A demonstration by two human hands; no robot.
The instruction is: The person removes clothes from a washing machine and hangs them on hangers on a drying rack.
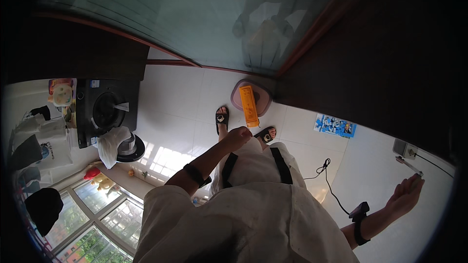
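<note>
My right hand (404, 193) is closed around the knob end of a metal crank arm (411, 166). The crank joins a small grey winder box (400, 148) on the wall, with a thin cable running from it. My left hand (238, 138) is curled in front of my lap, at the near end of a long orange plastic case (248, 105). That case appears gripped by its end, though the contact is mostly hidden by the fingers. Beneath the case stands a mauve plastic stool (237, 96).
A black washing machine (126, 124) stands at left, with a plastic bag (111, 144) beside it. Glass doors (204, 29) rise ahead. A printed blue packet (334, 125) lies on the tiles at right. From my right wrist device (359, 211) hangs a black cable (331, 190).
</note>
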